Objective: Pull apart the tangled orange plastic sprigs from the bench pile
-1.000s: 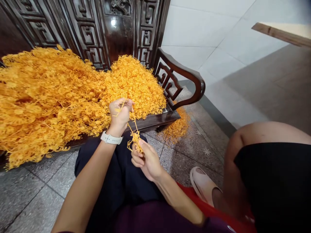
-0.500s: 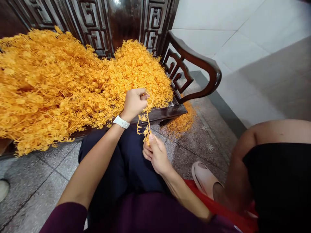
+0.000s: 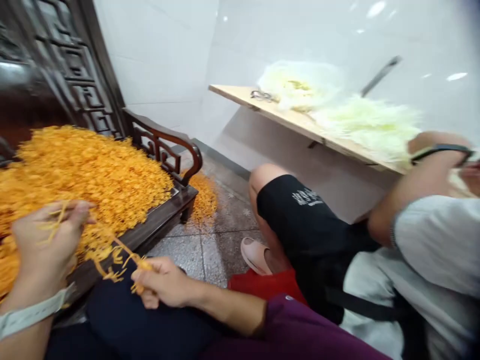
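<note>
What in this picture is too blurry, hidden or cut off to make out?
1. Head view: the orange sprig held between left hand and right hand is smeared by motion; its shape is unclear.
2. The pale heap on the wooden board is blurred; what it is cannot be told.
3. The small dark thing on the board is too small to identify.
4. The neighbouring person is cut off by the right edge.

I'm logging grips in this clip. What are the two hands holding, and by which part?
Both hold one orange sprig: the left hand grips its upper stems, the right hand pinches its lower end.
</note>
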`<state>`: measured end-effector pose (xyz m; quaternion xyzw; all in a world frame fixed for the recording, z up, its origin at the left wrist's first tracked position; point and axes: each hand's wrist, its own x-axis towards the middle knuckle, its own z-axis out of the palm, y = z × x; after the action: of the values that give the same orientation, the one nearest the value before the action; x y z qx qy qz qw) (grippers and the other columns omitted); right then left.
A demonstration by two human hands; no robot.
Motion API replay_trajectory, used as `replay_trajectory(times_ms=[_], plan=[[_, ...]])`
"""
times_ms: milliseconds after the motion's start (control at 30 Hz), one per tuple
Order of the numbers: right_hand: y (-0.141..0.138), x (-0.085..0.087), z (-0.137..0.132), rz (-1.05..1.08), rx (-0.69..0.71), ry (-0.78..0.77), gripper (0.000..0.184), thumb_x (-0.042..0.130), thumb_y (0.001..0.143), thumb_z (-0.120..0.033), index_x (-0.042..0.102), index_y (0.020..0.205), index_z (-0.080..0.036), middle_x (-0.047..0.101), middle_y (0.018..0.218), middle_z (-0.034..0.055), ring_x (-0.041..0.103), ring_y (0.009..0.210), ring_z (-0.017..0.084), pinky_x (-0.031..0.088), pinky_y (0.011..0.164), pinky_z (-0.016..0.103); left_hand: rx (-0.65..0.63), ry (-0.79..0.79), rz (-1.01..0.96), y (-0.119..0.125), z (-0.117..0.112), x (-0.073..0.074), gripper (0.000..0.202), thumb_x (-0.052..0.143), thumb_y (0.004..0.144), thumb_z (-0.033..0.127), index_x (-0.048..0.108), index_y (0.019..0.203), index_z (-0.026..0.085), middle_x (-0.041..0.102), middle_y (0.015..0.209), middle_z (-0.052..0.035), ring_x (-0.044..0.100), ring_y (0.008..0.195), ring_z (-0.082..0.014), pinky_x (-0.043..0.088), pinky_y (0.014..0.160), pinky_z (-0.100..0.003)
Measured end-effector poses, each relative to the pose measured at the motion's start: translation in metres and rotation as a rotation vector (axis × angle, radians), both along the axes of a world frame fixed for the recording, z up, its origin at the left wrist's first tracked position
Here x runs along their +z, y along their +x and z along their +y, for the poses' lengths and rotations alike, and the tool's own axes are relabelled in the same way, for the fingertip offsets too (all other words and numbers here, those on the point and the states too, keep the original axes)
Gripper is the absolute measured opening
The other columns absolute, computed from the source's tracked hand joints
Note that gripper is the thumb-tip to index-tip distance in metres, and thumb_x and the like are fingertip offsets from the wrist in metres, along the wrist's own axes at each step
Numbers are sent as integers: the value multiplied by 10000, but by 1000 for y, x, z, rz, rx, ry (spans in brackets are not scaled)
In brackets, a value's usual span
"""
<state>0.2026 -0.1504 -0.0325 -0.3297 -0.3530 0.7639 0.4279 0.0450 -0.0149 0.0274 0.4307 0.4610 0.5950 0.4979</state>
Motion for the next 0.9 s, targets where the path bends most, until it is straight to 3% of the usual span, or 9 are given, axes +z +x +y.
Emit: replay_trajectory(times_ms=[67,133,267,333,467,633,700,800,900], plan=[[13,8,-4,-1,-26,1,562,821,788,-645,479,715,-206,417,481,-107,364,376,60,322,406,213,187,28,31,14,4,9,177,867,606,301,708,643,231,631,634,5,546,564,-125,391,400,-158],[24,12,-10,22,33,-1,533,767,870,-598,442,709,-207,391,517,-105,335,381,51,301,412,209,207,33,-76,21,13,15,193,829,600,230,648,638,175,584,603,-2,498,503,-102,280,358,-144],[36,12,-21,3,240,4,452,666,982,-528,494,735,-191,422,543,-86,358,416,57,326,449,205,227,-38,-219,-5,29,15,165,699,703,104,548,692,169,546,619,24,329,405,-43,164,343,-157],[41,21,-22,-129,376,160,361,653,1004,-466,621,815,-160,512,589,-53,437,481,66,361,497,195,224,-101,-277,-22,29,13,90,675,797,102,606,773,153,550,629,21,296,387,-31,157,342,-154],[45,69,-11,-287,815,729,267,545,1062,-338,738,1037,-155,738,923,89,684,817,149,533,775,261,195,-188,-379,-36,26,9,81,676,921,186,634,872,138,585,695,1,394,413,-32,176,346,-137],[28,134,32,-12,1307,1079,202,693,957,-290,708,784,-188,731,822,106,722,772,169,560,771,255,188,-225,-435,-38,26,5,81,631,984,210,633,929,150,636,748,-21,557,501,-66,290,380,-134],[18,143,62,112,1084,913,276,691,904,-361,674,702,-173,710,781,43,678,665,89,520,677,219,189,-229,-435,-39,26,2,83,628,990,208,630,930,151,654,766,-35,608,544,-81,296,386,-138],[-1,140,108,155,387,583,468,329,981,-423,650,825,-121,700,899,-41,519,595,-9,415,591,217,193,-232,-426,-41,26,-2,89,615,1002,200,621,928,151,679,796,-49,634,565,-89,324,403,-146],[-18,125,132,163,-54,280,228,518,963,-342,643,886,-168,630,803,-40,398,558,23,366,536,165,198,-229,-432,-43,24,-2,95,615,1008,208,614,931,151,686,802,-51,631,560,-93,349,419,-159]])
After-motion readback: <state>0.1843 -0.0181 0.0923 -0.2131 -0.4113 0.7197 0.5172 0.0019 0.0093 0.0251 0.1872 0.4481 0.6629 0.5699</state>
